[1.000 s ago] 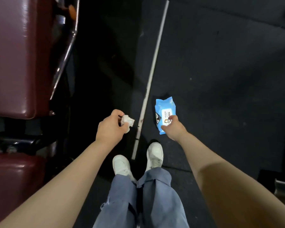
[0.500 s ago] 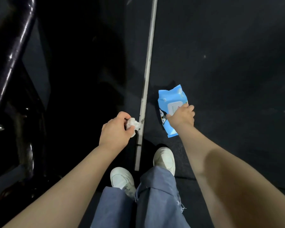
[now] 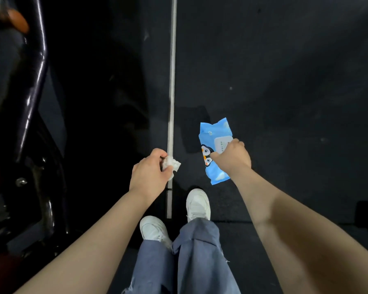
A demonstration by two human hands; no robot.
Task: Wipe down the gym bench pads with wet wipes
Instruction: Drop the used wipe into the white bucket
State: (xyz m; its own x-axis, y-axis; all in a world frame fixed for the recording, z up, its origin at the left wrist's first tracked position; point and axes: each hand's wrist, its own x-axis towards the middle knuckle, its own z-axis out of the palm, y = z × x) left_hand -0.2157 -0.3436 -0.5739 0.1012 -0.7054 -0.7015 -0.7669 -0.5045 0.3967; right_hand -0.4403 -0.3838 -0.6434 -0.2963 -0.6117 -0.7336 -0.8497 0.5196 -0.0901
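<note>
Dark gym floor [image 3: 285,81] carries a pale strip [image 3: 172,81]. Just right of that strip, the blue wet-wipe pack [image 3: 214,132] sits in the right hand [image 3: 232,158], fingers curled over its label flap; contents hidden. Left of the strip, the left hand [image 3: 149,175] pinches a crumpled white wipe [image 3: 171,164].

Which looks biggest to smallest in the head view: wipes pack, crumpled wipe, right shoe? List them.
1. wipes pack, partly under the right hand
2. right shoe, close in size, so uncertain
3. crumpled wipe, in the left hand
</note>
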